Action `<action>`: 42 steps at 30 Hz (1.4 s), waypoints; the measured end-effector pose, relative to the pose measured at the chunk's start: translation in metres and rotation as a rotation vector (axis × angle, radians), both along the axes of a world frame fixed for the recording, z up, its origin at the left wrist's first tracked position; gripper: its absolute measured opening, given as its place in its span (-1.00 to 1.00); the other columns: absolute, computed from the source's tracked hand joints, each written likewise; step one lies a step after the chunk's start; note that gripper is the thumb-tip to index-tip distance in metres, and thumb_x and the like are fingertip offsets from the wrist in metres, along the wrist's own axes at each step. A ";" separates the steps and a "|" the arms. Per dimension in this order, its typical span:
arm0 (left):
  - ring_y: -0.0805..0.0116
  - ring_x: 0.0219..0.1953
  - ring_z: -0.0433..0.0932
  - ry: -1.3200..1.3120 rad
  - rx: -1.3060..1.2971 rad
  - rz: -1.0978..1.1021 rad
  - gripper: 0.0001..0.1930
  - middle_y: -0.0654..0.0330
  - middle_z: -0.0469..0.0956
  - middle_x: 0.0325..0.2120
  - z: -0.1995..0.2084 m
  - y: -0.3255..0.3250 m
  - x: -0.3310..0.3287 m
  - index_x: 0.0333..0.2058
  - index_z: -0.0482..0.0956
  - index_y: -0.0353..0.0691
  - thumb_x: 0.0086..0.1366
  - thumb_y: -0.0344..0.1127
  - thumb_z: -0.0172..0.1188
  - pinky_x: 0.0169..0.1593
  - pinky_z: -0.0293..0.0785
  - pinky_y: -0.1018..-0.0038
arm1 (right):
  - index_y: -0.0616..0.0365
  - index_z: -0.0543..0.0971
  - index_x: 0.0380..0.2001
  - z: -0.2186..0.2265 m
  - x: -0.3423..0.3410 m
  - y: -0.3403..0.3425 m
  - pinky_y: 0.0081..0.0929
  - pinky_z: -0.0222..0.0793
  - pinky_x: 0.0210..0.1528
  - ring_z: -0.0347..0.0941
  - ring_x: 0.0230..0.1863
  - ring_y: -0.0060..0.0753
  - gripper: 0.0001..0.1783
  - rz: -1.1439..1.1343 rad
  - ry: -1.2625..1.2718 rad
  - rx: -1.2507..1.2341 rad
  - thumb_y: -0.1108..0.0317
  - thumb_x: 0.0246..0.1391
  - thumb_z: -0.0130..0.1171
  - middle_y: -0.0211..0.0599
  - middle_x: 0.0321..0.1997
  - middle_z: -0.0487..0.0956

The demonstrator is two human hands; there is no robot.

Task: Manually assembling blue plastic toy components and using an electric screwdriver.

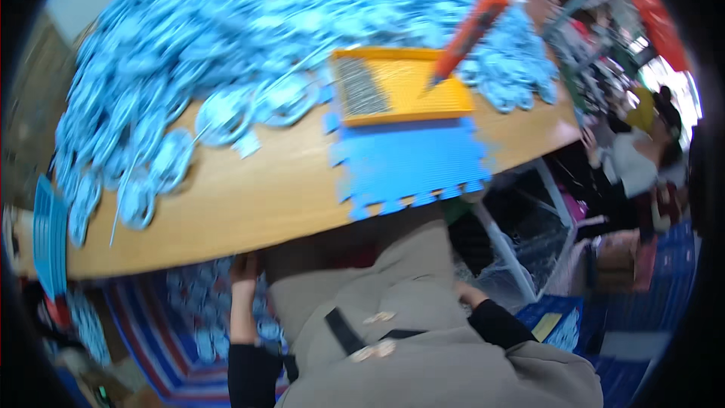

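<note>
Black sleeves (253,374) lowered | left hand (244,267) near table (226,204) edge | right hand (471,295) low | fingers: can't tell

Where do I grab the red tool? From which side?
I'd hold the red tool around its thick upper part, from the near right: it slants up rightward, its thin tip points down at the tray, and blue pieces lie behind.

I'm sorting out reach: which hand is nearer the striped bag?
Left. The left hand is near the upper right of the striped bag; the right hand is farther off, on the person's other side.
</note>
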State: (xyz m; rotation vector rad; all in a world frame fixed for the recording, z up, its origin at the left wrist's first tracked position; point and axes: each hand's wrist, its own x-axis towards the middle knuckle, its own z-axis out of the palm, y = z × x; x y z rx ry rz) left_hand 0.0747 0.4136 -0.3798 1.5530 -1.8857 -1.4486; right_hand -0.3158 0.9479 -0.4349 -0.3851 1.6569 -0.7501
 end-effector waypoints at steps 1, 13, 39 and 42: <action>0.19 0.04 0.51 0.113 -0.074 0.009 -0.64 0.02 0.55 -0.03 -0.011 0.005 0.005 0.04 0.46 -0.36 0.31 -0.33 0.10 0.12 0.38 0.37 | 0.07 0.63 -0.22 -0.039 -0.002 0.014 -0.31 0.50 -0.36 0.55 -0.31 -0.39 -0.69 -0.085 -0.108 0.209 0.25 -0.10 0.24 -0.37 -0.31 0.61; -0.07 0.08 0.43 -0.110 -0.172 -1.728 -0.54 -0.13 0.46 0.02 -0.018 0.057 -0.421 0.05 0.45 -0.24 0.28 -0.07 0.00 0.14 0.35 0.18 | 0.01 0.53 -0.21 0.020 0.014 -0.050 -0.25 0.50 -0.34 0.41 -0.40 -0.41 -0.64 -0.460 -0.442 0.180 -0.02 0.12 0.18 -0.39 -0.37 0.44; 0.00 0.13 0.40 -0.269 -0.141 -1.300 -0.45 -0.08 0.43 0.09 0.051 0.032 -0.209 0.16 0.34 -0.26 0.30 -0.03 0.02 0.21 0.28 0.26 | 0.30 0.53 -0.01 0.260 -0.086 -0.189 -0.53 0.48 -0.12 0.58 -0.14 -0.42 -0.67 -0.153 -0.007 -0.424 0.33 0.27 0.00 -0.20 -0.17 0.64; -0.03 0.09 0.43 -0.158 0.073 -1.184 -0.45 -0.09 0.47 0.03 0.099 0.042 -0.184 0.16 0.35 -0.26 0.31 -0.03 0.06 0.16 0.33 0.23 | 0.32 0.54 -0.05 0.355 -0.113 -0.232 -0.49 0.49 -0.20 0.57 -0.24 -0.40 -0.69 -0.128 0.188 -0.853 0.45 0.16 0.05 -0.19 -0.24 0.64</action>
